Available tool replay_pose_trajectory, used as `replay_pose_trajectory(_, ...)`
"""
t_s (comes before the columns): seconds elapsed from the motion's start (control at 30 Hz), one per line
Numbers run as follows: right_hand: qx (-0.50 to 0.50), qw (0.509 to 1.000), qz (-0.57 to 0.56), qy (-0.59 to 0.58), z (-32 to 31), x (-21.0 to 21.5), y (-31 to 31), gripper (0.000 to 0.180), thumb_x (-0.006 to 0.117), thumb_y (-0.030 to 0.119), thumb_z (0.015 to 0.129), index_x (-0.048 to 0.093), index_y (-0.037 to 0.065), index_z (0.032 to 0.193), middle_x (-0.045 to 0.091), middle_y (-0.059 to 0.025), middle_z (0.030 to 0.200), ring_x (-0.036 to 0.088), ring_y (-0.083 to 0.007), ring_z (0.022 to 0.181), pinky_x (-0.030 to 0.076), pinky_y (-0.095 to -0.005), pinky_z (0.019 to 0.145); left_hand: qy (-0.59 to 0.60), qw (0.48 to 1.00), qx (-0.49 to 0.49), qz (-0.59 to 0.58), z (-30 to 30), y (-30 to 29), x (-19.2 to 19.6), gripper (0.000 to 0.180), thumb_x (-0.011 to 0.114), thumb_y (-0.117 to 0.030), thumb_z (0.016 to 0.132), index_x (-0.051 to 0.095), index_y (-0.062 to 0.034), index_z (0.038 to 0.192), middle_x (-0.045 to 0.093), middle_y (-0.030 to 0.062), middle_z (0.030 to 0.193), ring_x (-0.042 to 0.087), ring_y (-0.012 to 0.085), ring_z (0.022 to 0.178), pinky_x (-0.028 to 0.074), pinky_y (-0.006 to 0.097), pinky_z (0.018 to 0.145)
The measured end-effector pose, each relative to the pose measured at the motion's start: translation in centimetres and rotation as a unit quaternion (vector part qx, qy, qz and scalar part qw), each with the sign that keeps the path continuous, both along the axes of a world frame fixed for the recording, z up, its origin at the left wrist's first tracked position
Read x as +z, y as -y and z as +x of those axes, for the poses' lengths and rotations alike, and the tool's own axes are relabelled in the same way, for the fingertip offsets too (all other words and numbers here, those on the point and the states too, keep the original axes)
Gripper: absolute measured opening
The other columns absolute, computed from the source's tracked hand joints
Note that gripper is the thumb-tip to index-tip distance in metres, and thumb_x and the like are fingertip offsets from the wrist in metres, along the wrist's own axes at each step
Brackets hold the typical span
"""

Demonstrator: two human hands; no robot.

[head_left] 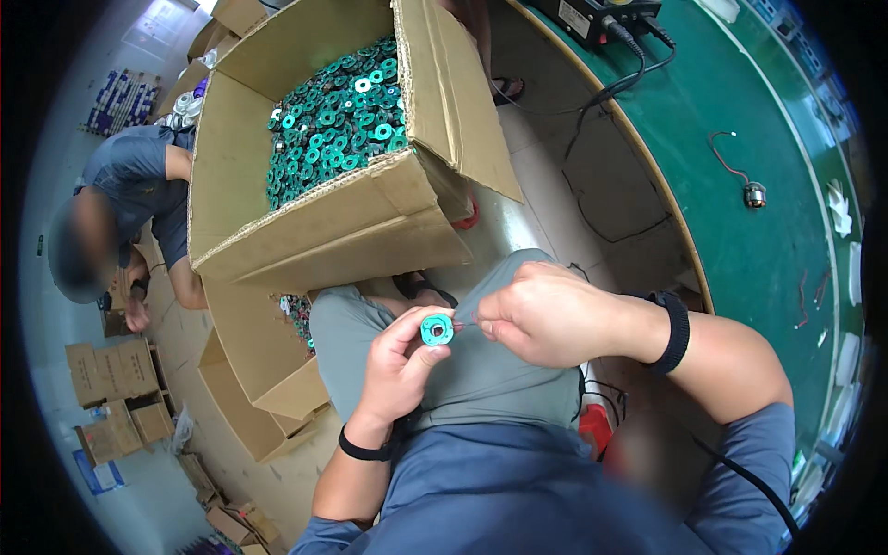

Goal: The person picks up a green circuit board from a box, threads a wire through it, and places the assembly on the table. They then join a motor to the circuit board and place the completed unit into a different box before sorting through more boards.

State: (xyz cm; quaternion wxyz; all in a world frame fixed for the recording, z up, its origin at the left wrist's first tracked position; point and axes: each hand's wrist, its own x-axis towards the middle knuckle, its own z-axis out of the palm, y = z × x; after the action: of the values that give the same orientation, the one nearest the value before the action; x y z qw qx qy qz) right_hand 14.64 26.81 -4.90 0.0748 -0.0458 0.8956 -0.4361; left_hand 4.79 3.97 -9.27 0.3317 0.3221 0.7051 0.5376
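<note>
My left hand (400, 363) pinches a small teal ring-shaped coil (437, 329) between thumb and fingers, held over my lap. My right hand (546, 313) is closed beside it, fingertips pinching a thin wire that comes off the coil's right side. Both wrists wear black bands. Just above my knees stands a large open cardboard box (370, 208) filled with several similar teal ring coils (338, 116).
A green workbench (768, 139) curves along the right, carrying a black device with cables (601, 18), a small wound part with a red wire (754, 194) and white scraps. A second open box (268, 370) sits lower left. Another person (129, 213) crouches among small cartons at left.
</note>
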Motion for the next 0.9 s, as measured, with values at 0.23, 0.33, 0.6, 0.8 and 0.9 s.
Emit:
replay_pose_trajectory(0.23,0.029,0.994,-0.101,-0.001,0.1,-0.5,-0.1,0.015,0.055,0.014,0.094,0.067,0.005,0.09,0.062,-0.0161,0.065,0.064,-0.0367,0.066,0.05,-0.0463,0.064,0.281,0.954,-0.018,0.106,-0.4,1.1,-1.5,0.04,0.067,-0.016,0.097,0.056,0.0013,0.132,0.067,0.0106,0.115,0.065,0.0187,0.107,0.05,0.032,0.097)
replay_pose_trajectory(0.33,0.022,0.994,-0.104,0.006,0.2,0.1,-0.5,0.016,0.058,0.017,0.095,0.068,0.005,0.093,0.062,-0.0161,0.067,0.064,-0.035,0.067,0.05,-0.043,0.065,0.347,0.927,-0.026,0.143,-0.7,1.2,-1.5,0.042,0.067,-0.019,0.098,0.055,0.0022,0.132,0.067,0.0108,0.114,0.065,0.0192,0.107,0.051,0.034,0.097)
replay_pose_trajectory(0.6,-0.008,0.965,-0.252,-0.067,0.1,-0.3,-0.1,0.021,0.062,0.012,0.097,0.067,-0.001,0.08,0.067,-0.0124,0.104,0.062,-0.0177,0.076,0.049,-0.034,0.067,0.415,0.894,-0.03,0.168,-1.1,1.8,-2.3,0.043,0.067,-0.024,0.098,0.055,0.0017,0.132,0.065,0.0103,0.114,0.064,0.0194,0.107,0.05,0.037,0.099)
replay_pose_trajectory(0.8,0.012,0.816,-0.544,0.194,0.1,0.3,0.2,0.033,0.047,0.016,0.104,0.063,-0.002,0.081,0.064,-0.0092,0.099,0.06,-0.0119,0.072,0.051,-0.0289,0.067,0.388,0.908,-0.057,0.148,-0.3,0.5,-1.5,0.048,0.068,-0.033,0.097,0.058,0.0026,0.128,0.065,0.0075,0.113,0.062,0.0172,0.105,0.048,0.033,0.096)
replay_pose_trajectory(0.9,0.011,0.859,-0.469,0.205,0.0,0.4,-0.1,0.033,0.044,0.018,0.106,0.061,0.0,0.085,0.062,-0.0053,0.083,0.057,-0.0112,0.068,0.05,-0.0282,0.065,0.329,0.933,-0.056,0.135,-0.5,0.3,-0.9,0.044,0.067,-0.031,0.098,0.06,0.003,0.125,0.065,0.006,0.11,0.062,0.0163,0.102,0.048,0.031,0.093)
